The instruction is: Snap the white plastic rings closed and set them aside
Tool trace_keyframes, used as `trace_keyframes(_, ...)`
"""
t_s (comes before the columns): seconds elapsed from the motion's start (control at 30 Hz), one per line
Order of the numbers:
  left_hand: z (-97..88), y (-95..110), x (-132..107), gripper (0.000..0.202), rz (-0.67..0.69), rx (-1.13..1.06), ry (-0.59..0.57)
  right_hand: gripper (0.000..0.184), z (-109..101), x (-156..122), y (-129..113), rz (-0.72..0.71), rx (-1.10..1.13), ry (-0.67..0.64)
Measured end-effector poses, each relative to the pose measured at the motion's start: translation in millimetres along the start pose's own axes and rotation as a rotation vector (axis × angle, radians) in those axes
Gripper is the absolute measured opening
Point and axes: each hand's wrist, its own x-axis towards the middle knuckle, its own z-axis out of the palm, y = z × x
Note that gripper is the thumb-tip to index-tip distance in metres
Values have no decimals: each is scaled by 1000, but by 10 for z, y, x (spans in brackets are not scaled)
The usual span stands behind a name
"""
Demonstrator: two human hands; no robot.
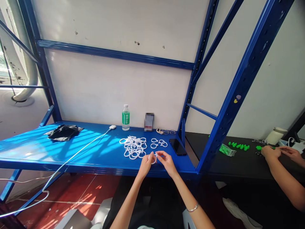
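Observation:
Over the front part of the blue shelf (100, 160), both my hands meet at one white plastic ring (154, 161). My left hand (145, 164) pinches the ring from the left side. On its other side, the fingertips of my right hand (167, 163) are closed at the top of the same ring; the small part between them is mostly hidden. Just beyond my hands lies a loose pile of white rings (133, 147), each with a small eyelet. Several more white rings (154, 146) form a separate group to the right of the pile.
A water bottle (125, 118), a pixelated box (149, 122) and glasses (168, 132) stand or lie along the back. A black phone (177, 147) is at right, a black bag (64, 132) at left. A white cable (78, 151) crosses the shelf. A co-worker's hands (271, 152) handle green pieces.

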Motion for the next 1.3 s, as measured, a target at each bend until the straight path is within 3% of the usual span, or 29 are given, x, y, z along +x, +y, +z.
trace_keyframes(0.37, 12, 40, -16, 54, 3, -59, 8, 25, 13, 3, -7, -42, -39, 29)
trace_keyframes(0.6, 19, 78, -55, 35, 35, 48, 23, 26, 14, 0, 10, -60, -40, 75)
trace_keyframes(0.93, 40, 68, -69, 33, 77, 110, -6, 28, 11, -13, 14, -62, -55, 127)
trace_keyframes(1.3, 37, 64, -66, 28, 103, 138, -32, 25, 14, -22, 1, -76, -61, 82)
